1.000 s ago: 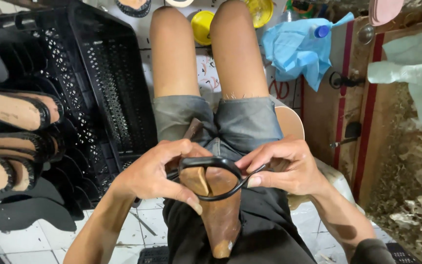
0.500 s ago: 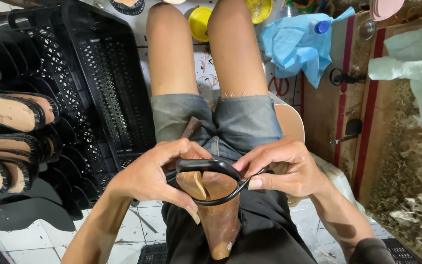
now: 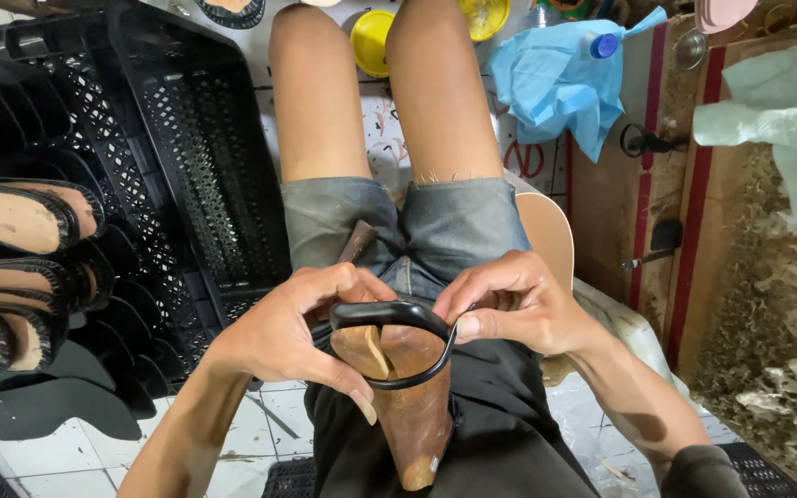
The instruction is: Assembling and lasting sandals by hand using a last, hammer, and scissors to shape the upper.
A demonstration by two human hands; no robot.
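A seated person's left hand (image 3: 292,337) and right hand (image 3: 509,309) both gripped a black strap (image 3: 398,318), pulled over the toe of a wooden shoe last (image 3: 408,397) resting upright on the lap. Compared with a second earlier, the strap sat a little lower and tighter on the last, suggesting the fitting was progressing. A black plastic crate (image 3: 168,157) of finished sandals (image 3: 20,217) stood just beside the left knee; blue cloth (image 3: 555,83) lay beyond.
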